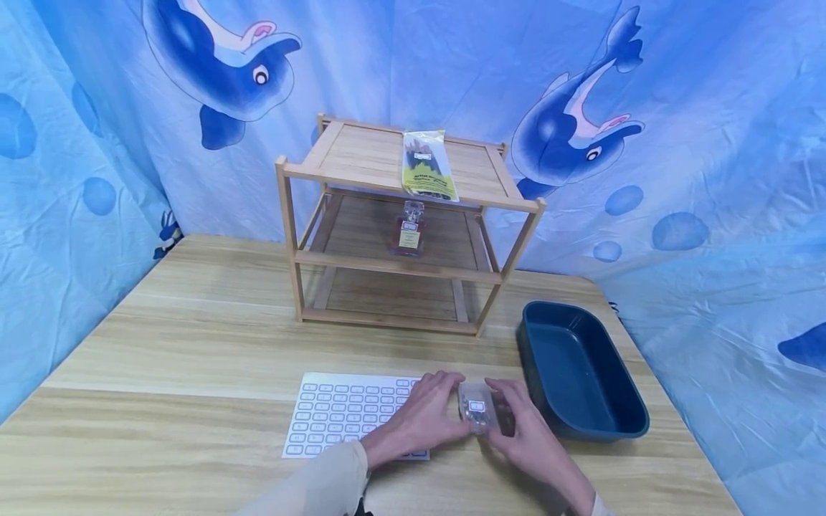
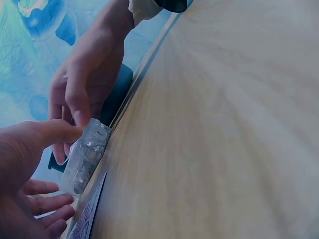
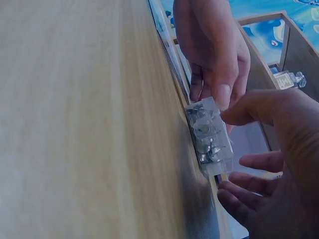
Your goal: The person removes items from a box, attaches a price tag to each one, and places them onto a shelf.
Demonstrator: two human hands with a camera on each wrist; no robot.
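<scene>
A small clear plastic box (image 1: 477,407) with shiny little pieces inside is between the two hands, low over the table; whether it touches the wood I cannot tell. My left hand (image 1: 427,414) holds its left side, thumb at the near end and fingers toward the far end. On the opposite side my right hand (image 1: 524,433) grips it in the same way. Both wrist views show the box (image 2: 89,157) (image 3: 209,137) with the two thumbs at one end. Beneath the left wrist lies a white keyboard (image 1: 342,408), partly covered by the hand.
To the right stands a dark blue bin (image 1: 574,373). Behind is a wooden rack (image 1: 368,161) with a yellow-and-clear packet (image 1: 429,165) on top and a perfume bottle (image 1: 408,233) on the shelf below. A blue dolphin curtain (image 1: 452,64) surrounds the table (image 1: 161,358).
</scene>
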